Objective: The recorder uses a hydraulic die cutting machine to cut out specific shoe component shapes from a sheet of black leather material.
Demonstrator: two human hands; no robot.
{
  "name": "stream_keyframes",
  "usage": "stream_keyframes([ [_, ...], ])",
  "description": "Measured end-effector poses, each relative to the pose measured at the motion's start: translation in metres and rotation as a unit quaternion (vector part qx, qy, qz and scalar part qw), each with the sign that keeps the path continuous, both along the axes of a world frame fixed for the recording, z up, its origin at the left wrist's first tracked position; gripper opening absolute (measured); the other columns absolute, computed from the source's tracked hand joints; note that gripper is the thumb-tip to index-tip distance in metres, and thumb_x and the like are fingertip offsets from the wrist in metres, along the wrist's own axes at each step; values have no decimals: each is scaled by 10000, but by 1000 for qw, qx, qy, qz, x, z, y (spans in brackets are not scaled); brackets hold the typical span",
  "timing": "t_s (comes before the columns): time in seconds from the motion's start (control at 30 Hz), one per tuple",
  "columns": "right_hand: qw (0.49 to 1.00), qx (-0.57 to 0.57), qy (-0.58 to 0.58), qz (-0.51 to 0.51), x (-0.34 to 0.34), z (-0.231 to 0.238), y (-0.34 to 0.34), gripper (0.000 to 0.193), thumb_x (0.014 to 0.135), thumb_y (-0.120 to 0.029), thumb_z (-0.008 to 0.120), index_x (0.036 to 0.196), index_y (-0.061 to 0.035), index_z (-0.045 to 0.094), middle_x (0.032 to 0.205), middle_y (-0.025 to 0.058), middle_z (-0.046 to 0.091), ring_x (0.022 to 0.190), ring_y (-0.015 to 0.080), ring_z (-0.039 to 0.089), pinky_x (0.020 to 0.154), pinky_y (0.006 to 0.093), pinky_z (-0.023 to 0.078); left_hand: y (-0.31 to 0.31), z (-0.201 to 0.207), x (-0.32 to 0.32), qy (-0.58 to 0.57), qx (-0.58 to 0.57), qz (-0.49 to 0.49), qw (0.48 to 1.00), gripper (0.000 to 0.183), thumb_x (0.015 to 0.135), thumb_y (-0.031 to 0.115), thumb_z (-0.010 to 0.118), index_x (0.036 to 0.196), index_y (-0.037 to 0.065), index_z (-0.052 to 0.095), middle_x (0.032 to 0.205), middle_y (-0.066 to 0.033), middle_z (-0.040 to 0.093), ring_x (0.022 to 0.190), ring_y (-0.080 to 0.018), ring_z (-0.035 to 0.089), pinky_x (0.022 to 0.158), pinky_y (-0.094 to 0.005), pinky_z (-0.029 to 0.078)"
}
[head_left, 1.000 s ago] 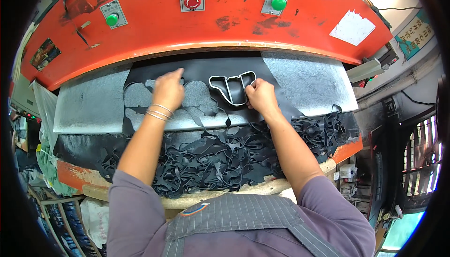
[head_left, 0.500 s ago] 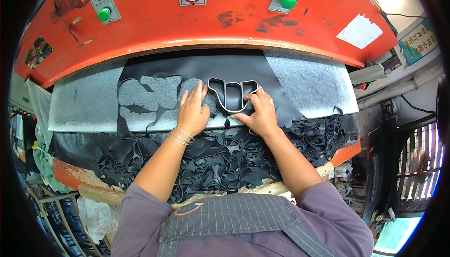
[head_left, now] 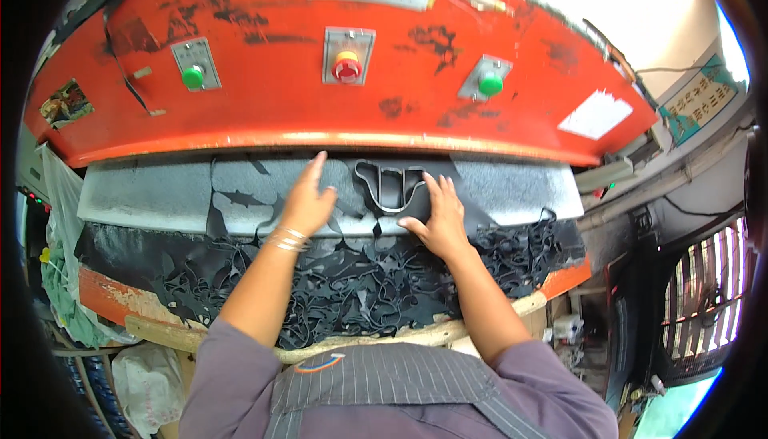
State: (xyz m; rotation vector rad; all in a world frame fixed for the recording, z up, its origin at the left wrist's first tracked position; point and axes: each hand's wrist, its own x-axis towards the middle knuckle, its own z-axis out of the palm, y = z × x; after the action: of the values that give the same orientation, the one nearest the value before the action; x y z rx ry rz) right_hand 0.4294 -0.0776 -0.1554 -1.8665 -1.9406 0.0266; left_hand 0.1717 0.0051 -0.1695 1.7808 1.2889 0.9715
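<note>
A metal cutting die (head_left: 392,210) with a curved outline and inner crossbars sits on black sheet material (head_left: 472,213) laid over the pale grey cutting bed (head_left: 132,191). My right hand (head_left: 442,213) is at the die's right side, fingers spread, thumb pointing left below the die's near right edge. Whether its index finger touches the rim I cannot tell. Left of the die, apart from it, my left hand (head_left: 308,201) is stretched forward with thumb out and nothing in it. Cut-out gaps in the sheet show around this hand.
Across the bed's far side stands an orange machine beam (head_left: 264,111) with two green buttons (head_left: 193,77) and a red one (head_left: 346,67). Tangled black offcuts (head_left: 376,287) pile along the near edge. A plastic bag (head_left: 60,223) hangs at the left.
My left hand has moved left, away from the die. The orange beam now appears lower in the picture and hides the sheet's far part; the view has shifted too.
</note>
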Motion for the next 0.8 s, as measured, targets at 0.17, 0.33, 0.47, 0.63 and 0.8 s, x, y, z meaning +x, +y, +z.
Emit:
stream_keyframes([
  [0.17,960,145,234,-55,35,62,4,679,755,-296,785,1288,-21,465,1117,185,553,974,266,563,838,382,470,8,76,-77,-150,138,172,964,198,948,142,518,1005,3,647,962,-107,643,999,-214,593,860,-313,458],
  [0.33,896,345,278,-28,24,146,12,219,864,-94,668,1004,3,530,825,81,591,717,143,570,659,276,485,-22,134,-112,-44,491,291,820,234,964,148,500,787,14,575,737,-96,531,760,-243,528,699,-352,416],
  [0.47,863,321,388,35,39,105,-12,141,882,-83,642,943,-5,541,808,40,593,716,104,552,646,264,471,-53,113,-124,134,471,247,836,301,931,159,533,682,11,453,707,-127,491,709,-284,495,659,-380,398],
  [0.63,974,60,202,80,-17,65,-124,268,818,-261,723,890,-24,620,847,124,631,752,256,614,708,357,494,-155,68,-85,41,299,48,952,282,871,131,605,619,45,512,594,-117,500,539,-290,477,526,-366,397],
  [0.8,947,-83,6,310,-78,7,-206,448,694,-329,754,1003,-29,632,922,128,626,921,314,606,807,406,494,-261,9,-44,145,121,-148,971,172,834,235,630,849,85,714,792,-97,663,764,-284,630,694,-385,506],
])
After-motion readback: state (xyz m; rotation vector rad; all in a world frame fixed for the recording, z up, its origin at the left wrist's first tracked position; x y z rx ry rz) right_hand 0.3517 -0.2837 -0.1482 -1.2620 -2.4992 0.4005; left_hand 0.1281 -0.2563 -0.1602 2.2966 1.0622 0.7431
